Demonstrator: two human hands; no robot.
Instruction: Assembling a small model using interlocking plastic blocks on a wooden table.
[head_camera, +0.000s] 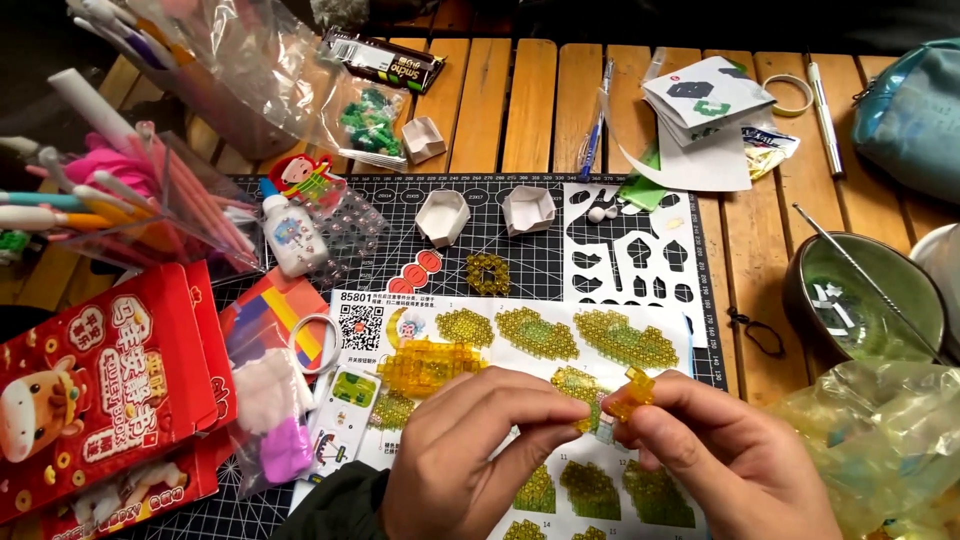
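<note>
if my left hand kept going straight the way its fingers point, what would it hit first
Probably the right hand. The left hand points its fingers rightward at the small yellow bead piece pinched there, nearly touching already, though depth is hard to judge.

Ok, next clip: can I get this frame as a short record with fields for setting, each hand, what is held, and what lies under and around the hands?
Setting: slatted wooden table with a dark gridded cutting mat
Left hand: fingertips pinch the piece's left side
Right hand: grip on the piece's right end
Held: small translucent yellow brick assembly
Under hands: printed instruction sheet
On sheet: larger translucent yellow brick section
Left: red printed cardboard box
Right: green bowl
</note>
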